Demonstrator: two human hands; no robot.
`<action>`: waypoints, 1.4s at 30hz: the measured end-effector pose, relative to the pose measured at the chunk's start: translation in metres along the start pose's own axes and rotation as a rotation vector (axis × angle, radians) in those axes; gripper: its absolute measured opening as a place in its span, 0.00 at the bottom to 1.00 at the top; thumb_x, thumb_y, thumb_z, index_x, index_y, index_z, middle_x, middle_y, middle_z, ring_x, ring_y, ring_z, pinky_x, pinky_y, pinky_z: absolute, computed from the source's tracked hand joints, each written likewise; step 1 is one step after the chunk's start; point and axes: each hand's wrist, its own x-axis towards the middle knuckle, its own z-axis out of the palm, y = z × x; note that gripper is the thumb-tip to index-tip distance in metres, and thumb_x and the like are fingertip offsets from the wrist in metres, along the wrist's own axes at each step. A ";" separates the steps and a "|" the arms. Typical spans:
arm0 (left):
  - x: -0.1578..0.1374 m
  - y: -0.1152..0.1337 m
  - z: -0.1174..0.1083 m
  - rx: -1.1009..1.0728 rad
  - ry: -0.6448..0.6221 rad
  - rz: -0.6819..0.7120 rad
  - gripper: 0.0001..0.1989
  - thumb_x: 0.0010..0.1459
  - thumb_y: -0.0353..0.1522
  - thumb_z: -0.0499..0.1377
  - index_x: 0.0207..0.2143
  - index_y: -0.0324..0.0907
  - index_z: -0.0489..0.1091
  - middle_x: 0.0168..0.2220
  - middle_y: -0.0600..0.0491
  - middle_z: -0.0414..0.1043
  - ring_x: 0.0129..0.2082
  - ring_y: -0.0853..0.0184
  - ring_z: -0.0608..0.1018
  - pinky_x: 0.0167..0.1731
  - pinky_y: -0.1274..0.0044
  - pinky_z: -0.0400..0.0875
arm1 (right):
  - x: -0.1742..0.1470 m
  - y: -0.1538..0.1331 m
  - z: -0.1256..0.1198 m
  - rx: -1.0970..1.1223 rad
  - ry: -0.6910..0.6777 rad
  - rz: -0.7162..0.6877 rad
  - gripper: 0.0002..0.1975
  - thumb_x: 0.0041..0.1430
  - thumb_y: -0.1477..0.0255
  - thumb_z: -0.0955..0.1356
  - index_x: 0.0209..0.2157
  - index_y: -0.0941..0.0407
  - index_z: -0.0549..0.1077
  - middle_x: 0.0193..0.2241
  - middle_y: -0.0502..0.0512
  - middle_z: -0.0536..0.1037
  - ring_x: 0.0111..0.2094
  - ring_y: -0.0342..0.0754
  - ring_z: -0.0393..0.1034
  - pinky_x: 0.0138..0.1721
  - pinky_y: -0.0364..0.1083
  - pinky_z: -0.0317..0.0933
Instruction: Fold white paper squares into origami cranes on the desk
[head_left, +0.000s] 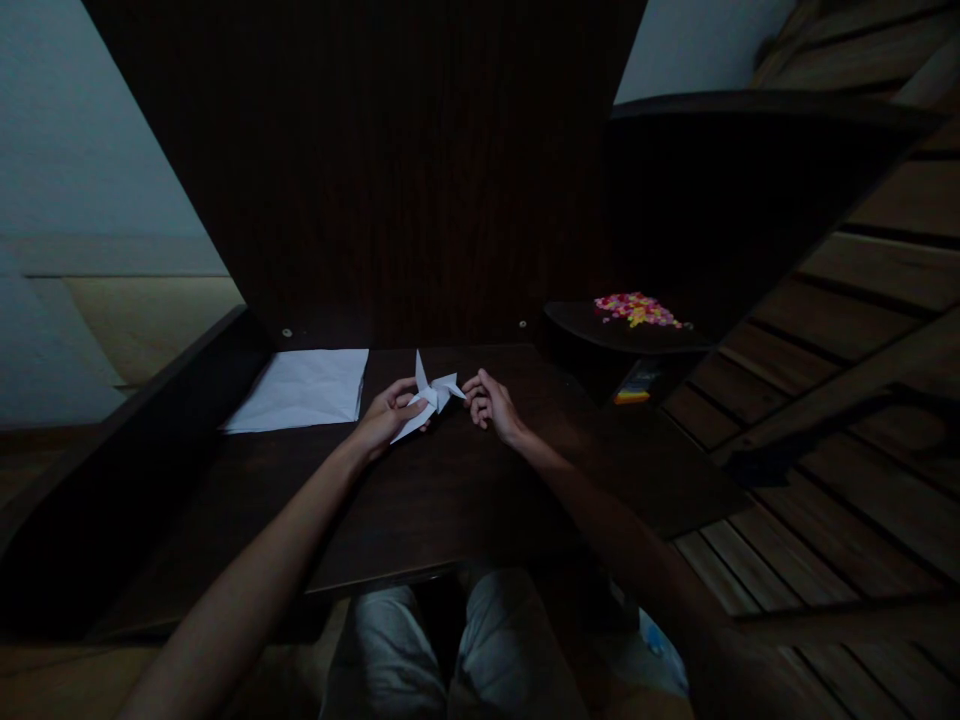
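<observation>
A white folded-paper crane [437, 394] is held just above the dark desk, its pointed flaps sticking out up, right and down-left. My left hand [390, 415] grips it from the left, with the thumb over the paper and the other fingers partly hidden behind it. Close by the crane's right-hand tip is my right hand [487, 402], fingers loosely bent and apart. Whether a fingertip touches that tip I cannot tell in this dim light.
White paper sheets [304, 388] lie at the desk's back left. Small pink and yellow pieces [637, 309] are heaped on a rounded shelf [577, 328] at the right. A tall dark panel [375, 180] rises behind the desk [420, 510]. Wooden slats [847, 330] stand further right.
</observation>
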 end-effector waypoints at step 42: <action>-0.002 -0.006 -0.011 1.209 0.211 0.452 0.14 0.62 0.35 0.51 0.48 0.43 0.67 0.39 0.45 0.76 0.39 0.57 0.78 0.41 0.70 0.69 | 0.081 0.003 -0.105 -1.201 0.702 -0.088 0.11 0.59 0.70 0.64 0.36 0.58 0.77 0.33 0.62 0.79 0.31 0.48 0.71 0.29 0.43 0.51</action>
